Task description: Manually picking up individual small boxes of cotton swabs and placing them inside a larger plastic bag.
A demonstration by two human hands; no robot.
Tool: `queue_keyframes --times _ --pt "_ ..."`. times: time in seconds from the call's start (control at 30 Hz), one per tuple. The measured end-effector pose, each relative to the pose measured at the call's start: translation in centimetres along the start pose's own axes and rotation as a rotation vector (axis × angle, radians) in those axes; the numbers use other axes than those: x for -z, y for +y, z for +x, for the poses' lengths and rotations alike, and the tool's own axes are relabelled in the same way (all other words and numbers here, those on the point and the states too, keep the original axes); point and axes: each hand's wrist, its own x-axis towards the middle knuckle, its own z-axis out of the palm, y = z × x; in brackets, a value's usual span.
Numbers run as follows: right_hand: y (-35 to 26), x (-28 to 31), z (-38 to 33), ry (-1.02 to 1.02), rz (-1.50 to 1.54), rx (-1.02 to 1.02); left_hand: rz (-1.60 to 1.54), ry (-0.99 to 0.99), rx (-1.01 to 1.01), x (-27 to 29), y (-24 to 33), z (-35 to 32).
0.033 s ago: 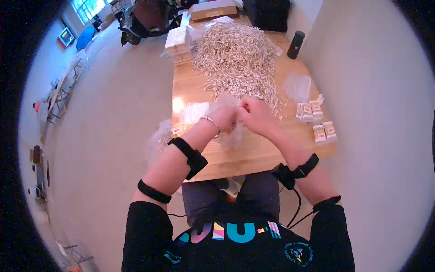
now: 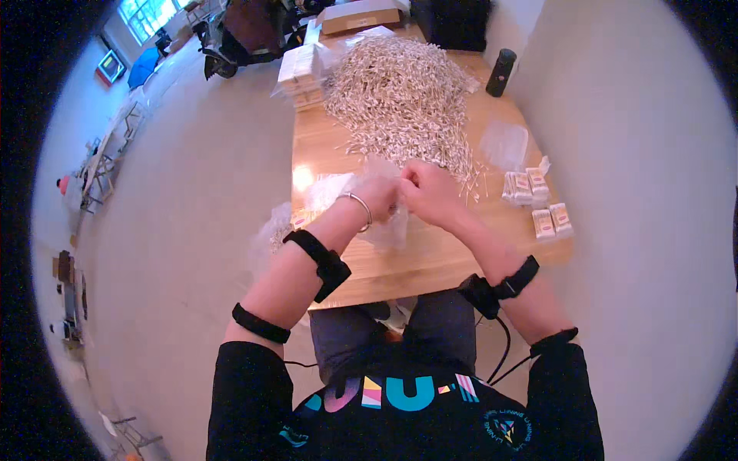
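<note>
Both of my hands meet over the near middle of the wooden table (image 2: 369, 284). A thin clear plastic bag (image 2: 390, 233) hangs crumpled between and below them. My left hand (image 2: 377, 197), with a bracelet at its wrist, is closed on the bag, its fingertips partly hidden. Fingers curled into a pinch, my right hand (image 2: 429, 192) grips the bag's edge beside the left one. Just beyond them spreads a large heap of cotton swabs (image 2: 400, 92). To the left of my left hand lies more clear plastic film (image 2: 329, 190).
Small packs of cotton swabs (image 2: 543, 223) sit at the right edge, near a flat clear bag (image 2: 505, 146). A black cylinder (image 2: 500, 73) stands by the wall. White stacked packs (image 2: 300, 71) and a cardboard box (image 2: 360, 15) are at the back. A filled bag (image 2: 274, 230) overhangs the left edge.
Both hands have shifted very slightly to the left, with the bag still between them. Nothing else visibly differs.
</note>
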Motion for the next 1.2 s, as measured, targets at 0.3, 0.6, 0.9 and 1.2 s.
queue_keyframes --times 0.3,0.6,0.9,1.2 --pt "2.5 -1.9 2.0 -0.03 0.274 0.04 -0.13 -0.098 -0.028 -0.2 -2.1 1.4" --pt "8.9 -5.5 -0.2 0.252 0.373 -0.131 -0.253 0.209 -0.031 3.3 2.0 -3.2" --pt "13.4 -10.3 -0.6 -0.077 0.776 -0.38 -0.799 0.721 0.336 -9.1 -3.3 -4.5" --pt "7.0 -8.8 -1.9 0.059 1.109 -0.658 -1.047 0.76 0.282 -16.5 0.8 -3.0"
